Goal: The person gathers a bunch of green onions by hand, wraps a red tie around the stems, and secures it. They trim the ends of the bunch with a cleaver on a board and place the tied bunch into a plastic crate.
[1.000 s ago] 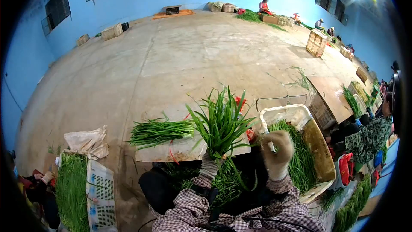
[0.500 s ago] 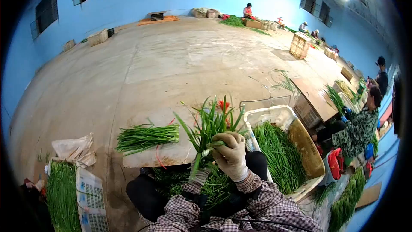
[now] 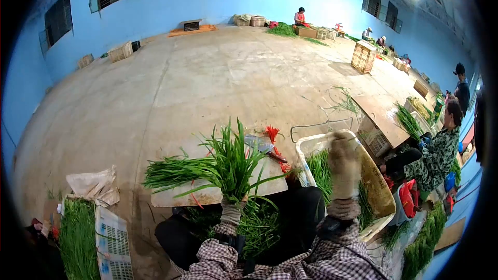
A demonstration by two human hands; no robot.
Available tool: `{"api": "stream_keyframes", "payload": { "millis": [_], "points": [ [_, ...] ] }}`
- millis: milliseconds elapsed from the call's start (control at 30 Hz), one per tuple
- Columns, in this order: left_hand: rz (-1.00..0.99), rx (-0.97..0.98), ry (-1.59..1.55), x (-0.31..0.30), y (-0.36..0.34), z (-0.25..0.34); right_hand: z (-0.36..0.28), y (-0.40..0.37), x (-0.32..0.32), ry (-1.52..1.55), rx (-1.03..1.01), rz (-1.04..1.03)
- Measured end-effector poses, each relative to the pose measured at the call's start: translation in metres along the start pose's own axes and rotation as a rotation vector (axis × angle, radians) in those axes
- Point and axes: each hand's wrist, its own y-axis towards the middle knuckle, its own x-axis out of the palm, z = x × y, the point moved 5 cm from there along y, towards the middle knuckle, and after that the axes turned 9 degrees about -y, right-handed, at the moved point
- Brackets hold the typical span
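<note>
Wrapped in a pale glove, my left hand (image 3: 233, 206) grips a bunch of green stalks (image 3: 232, 168) upright by its lower end, in front of the low board (image 3: 270, 180). My right hand (image 3: 343, 163), also gloved, is smeared by motion over the white crate of greens (image 3: 320, 172); its fingers cannot be made out. Another bundle of greens (image 3: 174, 171) lies on the board's left part, with a red tie under it. A knife (image 3: 264, 146) and red ties (image 3: 272, 134) lie at the board's back right.
A crate of greens (image 3: 78, 236) stands at lower left beside a pale sack (image 3: 96, 186). On the right, a person in a patterned jacket (image 3: 438, 155) sits by a board-topped crate (image 3: 381, 119). Loose greens (image 3: 259, 228) lie between my legs. Other people sit far back.
My right hand has left the bunch and moved right over the white crate. The bunch in my left hand now spreads more upright and has shifted slightly left. The knife has come into view.
</note>
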Motion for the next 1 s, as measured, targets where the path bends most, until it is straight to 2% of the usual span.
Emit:
{"api": "stream_keyframes", "payload": {
  "millis": [33, 67, 100, 133, 167, 200, 267, 300, 333, 400, 467, 500, 533, 600, 633, 700, 733, 800, 833, 867, 900, 933, 967, 1000],
  "points": [
    [-0.035, 0.064, 0.236, 0.008, -0.003, -0.004, 0.012, -0.007, 0.032, -0.068, 0.216, -0.131],
    [-0.066, 0.126, 0.473, 0.018, -0.008, -0.01, 0.039, -0.008, 0.047, -0.071, 0.271, -0.27],
    [0.12, 0.233, 0.45, 0.03, -0.015, -0.023, 0.066, -0.009, 0.057, 0.007, 0.366, -0.33],
    [0.125, 0.227, 0.459, 0.015, -0.014, -0.016, 0.085, -0.009, 0.066, 0.052, 0.425, -0.419],
    [0.085, 0.335, 1.132, 0.013, -0.017, -0.009, 0.089, -0.01, 0.073, 0.162, 0.427, -0.464],
    [0.085, 0.259, 0.948, 0.002, -0.017, -0.004, 0.089, -0.01, 0.081, 0.272, 0.424, -0.506],
    [0.124, 0.126, 0.567, 0.012, -0.02, -0.017, 0.079, -0.01, 0.086, 0.268, 0.445, -0.467],
    [-0.077, -0.071, 0.428, 0.011, -0.015, -0.022, 0.081, -0.008, 0.084, 0.186, 0.398, -0.451],
    [-0.069, -0.084, 0.37, 0.011, -0.018, -0.024, 0.083, -0.006, 0.082, 0.102, 0.35, -0.437],
    [-0.05, -0.11, 0.254, 0.01, -0.024, -0.027, 0.083, -0.003, 0.078, 0.124, 0.334, -0.41],
    [0.092, -0.067, 0.25, 0.007, -0.027, -0.027, 0.075, -0.004, 0.074, 0.002, 0.316, -0.413],
    [0.092, -0.071, 0.248, 0.004, -0.025, -0.026, 0.07, -0.005, 0.071, 0.051, 0.288, -0.305],
    [0.031, -0.124, 0.237, 0.001, -0.021, -0.027, 0.062, -0.004, 0.069, 0.048, 0.284, -0.307],
    [-0.033, -0.163, 0.221, 0.003, -0.018, -0.032, 0.018, 0.005, 0.057, 0.052, -0.107, -0.13],
    [-0.185, -0.253, 0.202, 0.015, -0.018, -0.046, -0.004, 0.006, 0.055, -0.013, -0.231, -0.161],
    [0.2, 0.113, 0.641, 0.021, -0.025, -0.049, -0.042, 0.004, 0.056, -0.123, -0.408, -0.208],
    [0.198, 0.122, 0.638, 0.02, -0.021, -0.049, -0.045, 0.008, 0.056, -0.049, -0.442, -0.205],
    [-0.107, -0.258, 0.116, 0.034, -0.009, -0.077, -0.047, 0.013, 0.06, 0.003, -0.371, -0.176],
    [-0.193, -0.347, -0.022, 0.042, -0.008, -0.083, -0.047, 0.015, 0.062, 0.002, -0.376, -0.186],
    [-0.269, -0.448, -0.151, 0.049, -0.008, -0.089, -0.04, 0.02, 0.063, 0.13, -0.248, -0.187],
    [0.009, -0.202, 0.096, 0.065, -0.011, -0.101, -0.031, 0.024, 0.063, 0.255, -0.119, -0.186],
    [0.289, 0.051, 0.336, 0.069, -0.018, -0.098, -0.025, 0.028, 0.062, 0.251, -0.12, -0.192],
    [-0.189, -0.317, 0.272, 0.006, -0.004, -0.056, -0.015, 0.033, 0.056, 0.194, -0.126, -0.103],
    [-0.189, -0.309, 0.268, 0.012, -0.009, -0.053, -0.011, 0.035, 0.055, 0.174, -0.114, -0.07]
  ]
}}
